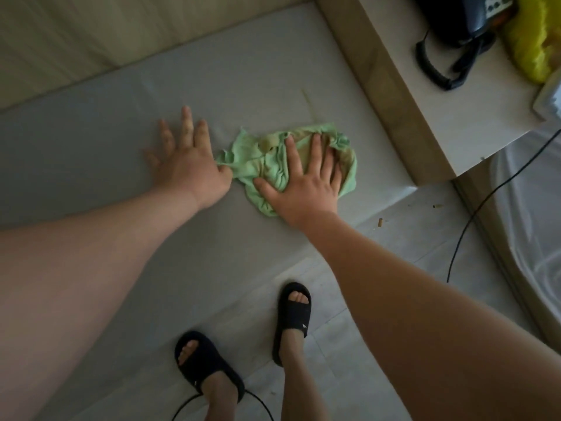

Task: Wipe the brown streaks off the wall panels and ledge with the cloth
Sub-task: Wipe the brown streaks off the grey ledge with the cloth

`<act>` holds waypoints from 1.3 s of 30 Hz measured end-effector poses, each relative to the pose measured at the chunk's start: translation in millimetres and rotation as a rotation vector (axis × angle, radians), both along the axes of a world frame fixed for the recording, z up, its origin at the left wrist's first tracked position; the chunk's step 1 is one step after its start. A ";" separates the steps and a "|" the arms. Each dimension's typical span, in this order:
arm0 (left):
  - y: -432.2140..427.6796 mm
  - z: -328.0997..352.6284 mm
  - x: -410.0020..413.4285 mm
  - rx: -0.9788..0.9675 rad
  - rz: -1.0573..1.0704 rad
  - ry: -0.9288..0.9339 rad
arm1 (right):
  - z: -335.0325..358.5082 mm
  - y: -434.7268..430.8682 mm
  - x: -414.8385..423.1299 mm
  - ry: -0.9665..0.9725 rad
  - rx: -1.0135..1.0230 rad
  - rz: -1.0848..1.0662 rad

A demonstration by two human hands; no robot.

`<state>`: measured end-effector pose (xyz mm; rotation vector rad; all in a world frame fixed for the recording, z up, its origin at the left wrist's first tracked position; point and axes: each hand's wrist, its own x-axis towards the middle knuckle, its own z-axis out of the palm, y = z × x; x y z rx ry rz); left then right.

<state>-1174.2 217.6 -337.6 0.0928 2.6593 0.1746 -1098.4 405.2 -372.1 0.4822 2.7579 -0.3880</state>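
Observation:
A crumpled light-green cloth (267, 165), stained brown in places, lies against the grey wall panel (121, 117). My right hand (303, 183) presses flat on the cloth with its fingers spread. My left hand (185, 159) rests flat on the bare panel just left of the cloth, fingers straight, its thumb side touching the cloth's edge. A faint brown streak (306, 97) shows on the panel above the cloth. A beige ledge (373, 71) borders the panel on the right.
On the ledge top sit a black telephone (461, 19) with a coiled cord and a yellow bag (531, 41). A black cable (485, 202) runs down the right side. Below are my feet in black sandals (291, 317) on a pale floor with small crumbs (379, 222).

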 end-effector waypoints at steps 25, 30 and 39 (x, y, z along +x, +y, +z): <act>-30.9 -15.4 -39.4 -0.077 0.010 -0.263 | 0.4 38.4 -264.3 -0.051 0.088 0.008; -36.7 -21.5 -37.2 -0.042 0.029 -0.201 | -0.7 31.5 -274.8 0.031 0.067 -0.002; -75.4 -0.9 -14.4 0.377 0.216 0.006 | 4.1 -59.0 -216.9 0.265 -0.231 0.321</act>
